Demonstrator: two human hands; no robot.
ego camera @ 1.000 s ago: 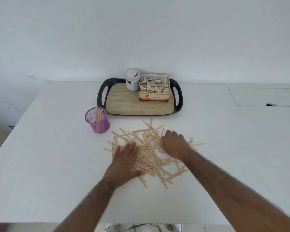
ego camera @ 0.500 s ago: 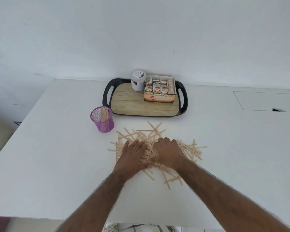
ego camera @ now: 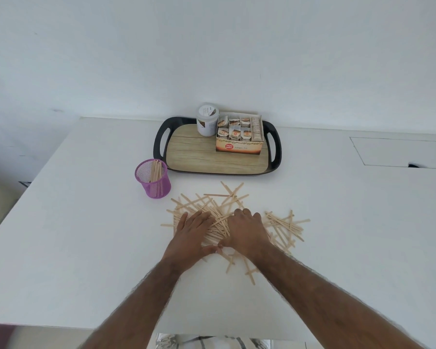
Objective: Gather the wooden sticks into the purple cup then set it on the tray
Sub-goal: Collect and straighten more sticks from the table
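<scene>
Both hands lie on the heap of wooden sticks (ego camera: 213,206) spread over the white table (ego camera: 86,222). The left hand (ego camera: 191,235) is flat, its fingers straight and slightly spread on top of the sticks, thumb reaching toward the other hand. The right hand (ego camera: 247,233) sits just beside it with knuckles raised and fingers bent down over the far side of the heap. Its fingertips are hidden, so I cannot tell whether it grips any sticks or only cups them. The two thumbs meet, or nearly meet, at the near edge of the pile.

Loose sticks fan out beyond the fingers, to the right of the right hand and nearer than both wrists. A bunched, roughly parallel bundle lies between the hands.

The purple cup (ego camera: 154,183) (a mesh one) stands upright on the table beyond the left hand and to its left, apart from the heap, with some sticks leaning inside. The tray (ego camera: 159,142) lies farther off beyond both hands, just past the cup. At its far end it carries a white jar (ego camera: 207,119) and a box of sachets (ego camera: 239,144), the two touching or nearly so.
</scene>
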